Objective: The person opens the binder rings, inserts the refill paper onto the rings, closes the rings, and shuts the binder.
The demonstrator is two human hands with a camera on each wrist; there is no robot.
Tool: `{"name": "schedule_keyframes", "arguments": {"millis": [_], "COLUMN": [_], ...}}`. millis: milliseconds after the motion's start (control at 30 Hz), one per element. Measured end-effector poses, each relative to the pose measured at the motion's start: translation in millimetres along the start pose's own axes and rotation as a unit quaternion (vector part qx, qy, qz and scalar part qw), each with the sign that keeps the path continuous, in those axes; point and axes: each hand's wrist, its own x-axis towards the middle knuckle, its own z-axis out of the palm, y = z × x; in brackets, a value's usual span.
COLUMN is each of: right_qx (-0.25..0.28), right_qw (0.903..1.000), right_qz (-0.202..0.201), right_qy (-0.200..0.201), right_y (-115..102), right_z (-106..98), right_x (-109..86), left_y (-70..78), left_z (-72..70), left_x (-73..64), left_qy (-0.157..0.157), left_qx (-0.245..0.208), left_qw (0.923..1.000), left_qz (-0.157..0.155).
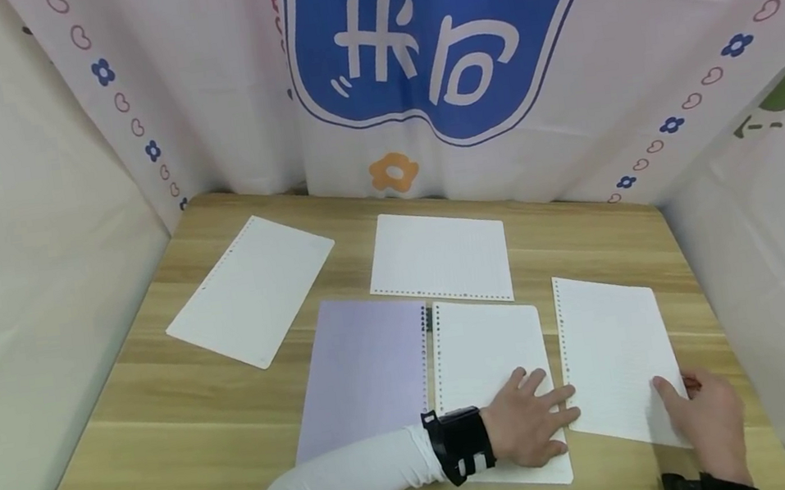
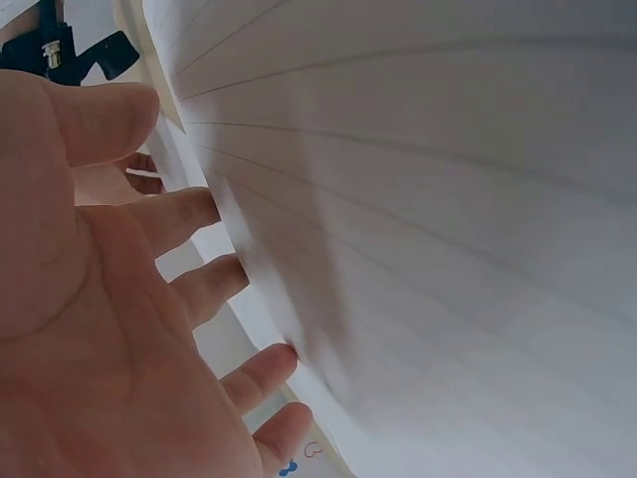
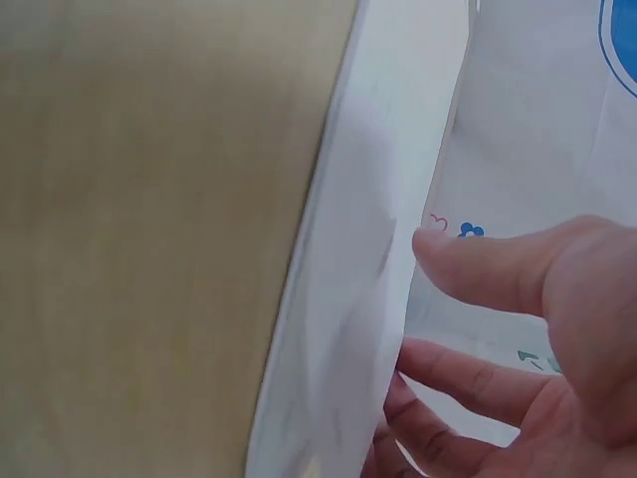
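Observation:
A spiral notebook lies unfolded on the table, its lilac cover point(image 1: 367, 368) to the left and its white lined page point(image 1: 489, 356) to the right. Across the lower part of that page my left hand point(image 1: 530, 419) rests with fingers spread, the fingertips reaching past the page's right edge. Beside it is a loose sheet of paper point(image 1: 612, 357) with punched holes down its left side. My right hand point(image 1: 708, 410) pinches this sheet at its lower right edge, the thumb point(image 1: 668, 389) on top and the fingers curled at the edge, partly hidden.
Two more loose hole-punched sheets lie on the wooden table point(image 1: 187, 437): one sheet point(image 1: 253, 292) slanted at the far left, another sheet point(image 1: 439, 255) behind the notebook. A printed curtain point(image 1: 216, 94) hangs along the back edge, with white cloth point(image 1: 13, 245) at the left side.

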Motion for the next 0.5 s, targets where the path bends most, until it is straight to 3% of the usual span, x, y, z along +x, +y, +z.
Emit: {"name": "schedule_keyframes", "arguments": {"millis": [267, 500], "right_qx": [0.032, 0.082], "right_qw": [0.9984, 0.9955], "right_qz": [0.002, 0.038], "right_qy": [0.048, 0.029], "right_y": [3.4, 8.3], "right_z": [0.7, -3.9], "right_x": [-2.4, -1.5], "left_y": [2.4, -1.1], "left_z": [3.2, 4.2], "left_x": [2.0, 2.4], "left_qy": [-0.01, -0.013], "left_qx": [0.004, 0.017], "left_qw": [0.9999, 0.9998], "left_qz": [-0.006, 0.001]}}
